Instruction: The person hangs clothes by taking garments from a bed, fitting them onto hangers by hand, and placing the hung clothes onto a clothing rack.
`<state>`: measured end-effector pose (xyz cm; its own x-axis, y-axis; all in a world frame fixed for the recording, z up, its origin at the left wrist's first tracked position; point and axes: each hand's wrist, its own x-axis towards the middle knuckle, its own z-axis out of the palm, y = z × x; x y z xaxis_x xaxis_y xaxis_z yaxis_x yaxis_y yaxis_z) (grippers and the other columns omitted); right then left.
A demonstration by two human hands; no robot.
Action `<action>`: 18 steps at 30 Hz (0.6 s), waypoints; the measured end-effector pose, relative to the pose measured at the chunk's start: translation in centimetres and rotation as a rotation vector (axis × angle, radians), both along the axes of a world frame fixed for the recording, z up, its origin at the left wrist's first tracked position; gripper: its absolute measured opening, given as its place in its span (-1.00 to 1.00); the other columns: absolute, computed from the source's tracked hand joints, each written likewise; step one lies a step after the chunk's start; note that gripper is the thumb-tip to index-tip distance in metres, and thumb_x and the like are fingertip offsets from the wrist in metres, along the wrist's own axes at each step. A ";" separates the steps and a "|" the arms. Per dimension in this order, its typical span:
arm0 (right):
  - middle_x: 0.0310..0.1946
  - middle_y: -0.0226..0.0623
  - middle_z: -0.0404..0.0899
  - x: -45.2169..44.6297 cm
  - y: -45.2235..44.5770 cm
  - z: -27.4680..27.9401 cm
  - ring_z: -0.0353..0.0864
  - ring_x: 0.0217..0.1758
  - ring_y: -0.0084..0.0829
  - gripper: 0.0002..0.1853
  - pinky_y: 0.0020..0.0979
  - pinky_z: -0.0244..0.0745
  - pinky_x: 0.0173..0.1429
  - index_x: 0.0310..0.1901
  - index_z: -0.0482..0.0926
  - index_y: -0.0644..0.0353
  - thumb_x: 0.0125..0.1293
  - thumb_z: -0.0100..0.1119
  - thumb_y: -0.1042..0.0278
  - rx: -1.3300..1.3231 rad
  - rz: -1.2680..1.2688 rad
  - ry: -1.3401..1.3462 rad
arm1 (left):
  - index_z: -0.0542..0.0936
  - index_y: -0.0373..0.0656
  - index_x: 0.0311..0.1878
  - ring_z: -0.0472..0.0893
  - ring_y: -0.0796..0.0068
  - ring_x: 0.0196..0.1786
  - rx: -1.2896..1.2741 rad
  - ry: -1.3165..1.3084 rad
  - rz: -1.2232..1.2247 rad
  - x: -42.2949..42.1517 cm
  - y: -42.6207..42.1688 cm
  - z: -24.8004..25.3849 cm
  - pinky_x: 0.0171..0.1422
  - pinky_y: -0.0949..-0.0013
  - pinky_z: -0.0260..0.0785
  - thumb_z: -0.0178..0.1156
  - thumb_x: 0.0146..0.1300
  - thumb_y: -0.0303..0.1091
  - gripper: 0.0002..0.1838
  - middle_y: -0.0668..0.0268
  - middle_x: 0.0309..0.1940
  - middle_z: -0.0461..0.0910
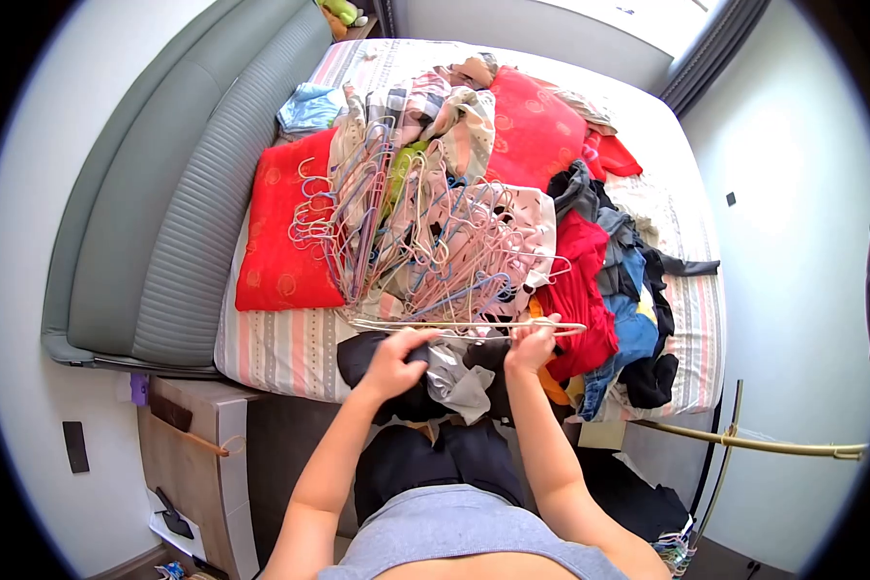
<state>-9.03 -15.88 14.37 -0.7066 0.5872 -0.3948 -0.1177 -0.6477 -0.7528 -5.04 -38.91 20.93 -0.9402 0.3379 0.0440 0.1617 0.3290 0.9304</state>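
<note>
Both my hands are at the bed's front edge, on a pale wire hanger (464, 327) stretched sideways between them. My left hand (396, 363) has its fingers curled at the hanger's lower wire. My right hand (532, 345) is closed round the hanger near its right end. Just beyond lies a big tangled heap of pink, white and blue hangers (454, 246), on top of patterned cloth. Below the hanger, a grey shiny cloth (457, 382) and dark clothing hang over the bed edge between my hands.
A red cushion (285, 227) lies left of the heap, another red cushion (535, 126) behind it. Red, blue and black clothes (619, 290) are piled at right. A grey headboard (164, 174) and a bedside cabinet (198, 435) stand at left; a pole (773, 445) at lower right.
</note>
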 end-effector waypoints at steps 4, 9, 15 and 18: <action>-0.78 -0.58 0.03 0.7 -4.4 0.8 0.01 -0.75 -0.62 -0.51 -0.53 0.08 -0.62 -0.66 0.11 -0.02 0.40 -0.20 -0.05 0.008 0.126 -0.008 | 0.27 -0.16 0.17 0.54 0.08 -0.15 -0.244 0.225 0.161 1.8 3.8 -1.3 -0.09 0.24 0.40 0.31 -0.11 -0.31 -0.29 0.07 -0.20 0.52; -0.74 -0.52 0.13 2.0 -6.1 -0.7 0.09 -0.69 -0.63 -0.49 -0.53 0.13 -0.52 -0.65 0.16 0.08 0.42 -0.25 -0.03 0.109 0.429 0.026 | 0.30 -0.06 0.14 0.57 -0.02 -0.28 -0.372 0.315 0.396 1.1 2.5 -1.9 -0.27 0.12 0.42 0.19 0.12 0.02 -0.41 0.06 -0.29 0.55; -0.27 -0.39 0.48 2.9 -5.2 -7.0 0.44 -0.20 -0.61 -0.73 -0.55 0.37 -0.08 -0.16 0.43 0.22 0.17 0.24 0.32 0.505 1.018 0.056 | 0.46 -0.11 -0.37 0.55 0.09 -0.46 -0.748 0.280 0.262 -0.1 -0.9 -6.6 -0.41 0.11 0.38 0.01 0.26 -0.04 -0.69 0.16 -0.53 0.49; 0.08 -0.10 0.44 4.2 -3.4 -13.6 0.42 0.14 -0.23 -0.41 -0.35 0.28 0.21 0.13 0.33 0.30 0.04 0.26 0.33 1.213 1.339 0.054 | 0.45 -0.10 -0.40 0.55 0.11 -0.47 -0.809 0.299 0.257 -0.1 -1.9 -7.2 -0.43 0.15 0.38 0.01 0.26 -0.04 -0.68 0.19 -0.55 0.49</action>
<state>-4.78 -19.24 0.77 -0.8893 -0.4165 -0.1889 -0.0713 0.5343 -0.8423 -5.16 -40.78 13.69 -0.9784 0.1528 0.1391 0.1913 0.9245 0.3298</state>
